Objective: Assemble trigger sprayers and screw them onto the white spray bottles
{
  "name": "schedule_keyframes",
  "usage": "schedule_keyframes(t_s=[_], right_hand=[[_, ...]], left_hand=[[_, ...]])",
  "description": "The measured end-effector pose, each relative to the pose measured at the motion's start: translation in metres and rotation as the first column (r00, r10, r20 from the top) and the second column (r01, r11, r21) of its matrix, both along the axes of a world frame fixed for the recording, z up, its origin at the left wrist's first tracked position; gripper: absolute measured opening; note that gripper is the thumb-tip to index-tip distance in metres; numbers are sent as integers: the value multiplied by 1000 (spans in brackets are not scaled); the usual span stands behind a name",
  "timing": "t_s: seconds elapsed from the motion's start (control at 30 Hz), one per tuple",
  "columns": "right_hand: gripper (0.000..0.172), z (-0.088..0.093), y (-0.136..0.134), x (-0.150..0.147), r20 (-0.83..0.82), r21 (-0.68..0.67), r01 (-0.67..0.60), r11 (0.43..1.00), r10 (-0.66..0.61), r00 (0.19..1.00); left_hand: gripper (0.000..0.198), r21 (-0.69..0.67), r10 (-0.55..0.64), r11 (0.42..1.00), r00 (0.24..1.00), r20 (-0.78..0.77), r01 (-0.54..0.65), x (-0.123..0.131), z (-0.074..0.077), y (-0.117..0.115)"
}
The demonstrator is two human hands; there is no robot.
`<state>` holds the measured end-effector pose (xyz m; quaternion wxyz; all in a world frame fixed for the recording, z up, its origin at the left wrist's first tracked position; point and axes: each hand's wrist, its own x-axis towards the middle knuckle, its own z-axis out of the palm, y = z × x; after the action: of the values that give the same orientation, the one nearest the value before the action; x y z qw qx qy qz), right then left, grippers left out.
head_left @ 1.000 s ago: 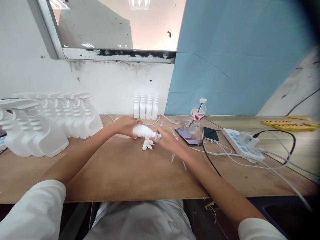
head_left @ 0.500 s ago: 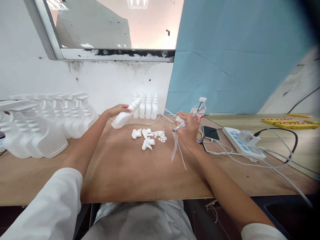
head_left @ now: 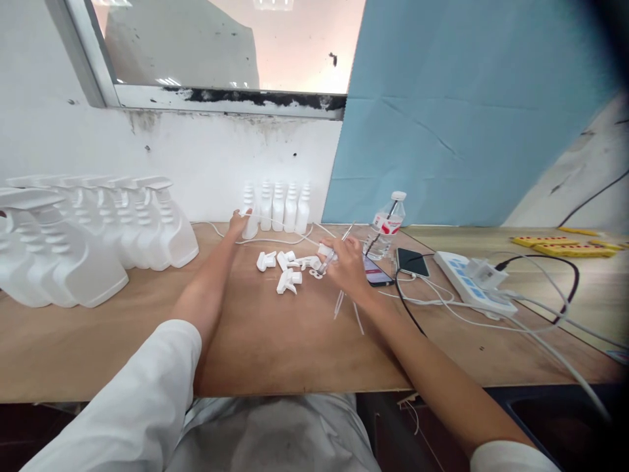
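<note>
The left hand (head_left: 239, 223) touches a slim white plastic bottle (head_left: 251, 226) left of four matching upright white bottles (head_left: 278, 206); its grip is obscured, I cannot tell; right-front of those four, the right hand (head_left: 348, 262) pinches a slender clear pen-like stick (head_left: 326, 263), fingers partly hiding a small white plastic part (head_left: 324, 249).

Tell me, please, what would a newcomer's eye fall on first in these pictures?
Probably the large blue sheet at the upper right, and the big white bottles crowded at the left of the table. Between them, the left hand is at the leftmost of five small white bottles lined up at the back. The right hand holds a pen-like object beside white spray heads.
</note>
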<state>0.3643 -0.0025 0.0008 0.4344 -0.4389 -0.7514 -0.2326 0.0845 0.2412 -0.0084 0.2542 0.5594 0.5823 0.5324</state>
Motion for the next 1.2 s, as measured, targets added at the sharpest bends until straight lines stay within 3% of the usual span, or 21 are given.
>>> schedule_keyframes(t_s=[0.2,0.4,0.67,1.03,1.2], right_hand=[[15,0,-1,-3,-14,-12,-3,1000,3,1000],[16,-4,-1,-4,12,-14,-30,999,30,999],[15,-11,5,-4,35,-36,-36,999,37,999],[19,-14,6,-6,33,-51,6,999,-4,999],[20,-10,0,-12,-33,-85,6,996,-9,999]], left_hand=[[46,32,54,998,997,-59,-52,21,-26,0],[49,149,88,987,974,-207,-57,20,-46,-15],[16,194,100,981,852,-513,2,6,-48,-38],[43,12,-86,991,709,-700,131,10,-52,-41],[44,-22,-131,986,701,-701,162,11,-51,-43]])
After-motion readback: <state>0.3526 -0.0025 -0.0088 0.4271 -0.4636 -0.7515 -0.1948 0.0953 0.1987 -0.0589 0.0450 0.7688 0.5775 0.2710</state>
